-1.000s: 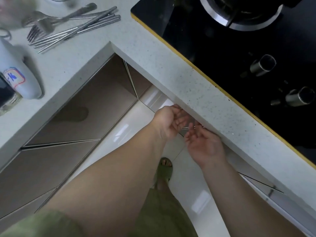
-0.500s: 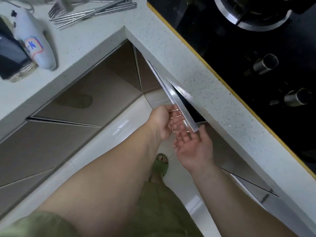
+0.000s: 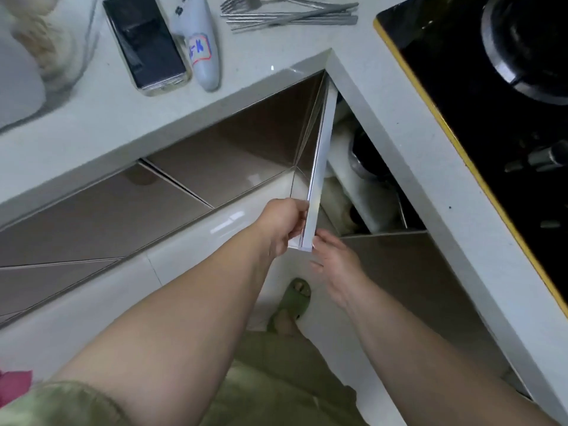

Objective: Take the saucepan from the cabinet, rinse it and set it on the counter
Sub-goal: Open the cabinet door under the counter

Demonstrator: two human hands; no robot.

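Observation:
The cabinet door [image 3: 318, 167] under the white counter [image 3: 399, 167] stands swung wide open, seen edge-on. My left hand [image 3: 284, 224] grips its lower free edge from the left. My right hand [image 3: 333, 259] is just right of that edge with fingers spread, holding nothing. Inside the open cabinet a dark round metal pot, probably the saucepan [image 3: 364, 155], shows partly on a white shelf, the rest hidden under the counter.
A black gas hob [image 3: 491, 124] with knobs sits in the counter at right. On the counter at top lie a phone [image 3: 144, 41], a white handheld device [image 3: 201, 47] and several forks and chopsticks [image 3: 289, 13]. Closed brown cabinet doors [image 3: 123, 210] line the left. My green slipper [image 3: 292, 299] is below.
The door went from nearly closed to wide open, pulled out by my left hand. My right hand came off the door edge. The cabinet's inside is now visible.

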